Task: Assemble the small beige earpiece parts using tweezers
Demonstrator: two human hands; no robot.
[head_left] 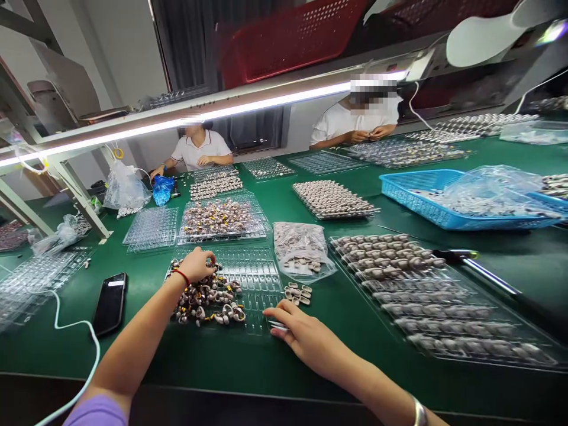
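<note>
My left hand (pixel 197 264) reaches over a heap of small grey-and-gold parts (pixel 213 296) lying on a clear plastic tray (pixel 252 269). Its fingers are closed in a pinch, and whatever is between them is too small to make out. By the tray's right front corner, my right hand (pixel 306 334) is closed on slim metal tweezers (pixel 278 325), held between thumb and fingers. Just beyond this hand lie several loose beige oval pieces (pixel 298 293). Behind them sits a clear bag (pixel 304 245) filled with similar pieces.
A black phone (pixel 110 303) and a white cable (pixel 60 322) lie at left. Rows of grey parts fill a tray (pixel 437 296) at right, near a blue basket (pixel 426 216). Farther back are more trays (pixel 335 198) and two people (pixel 202 148) seated across the table.
</note>
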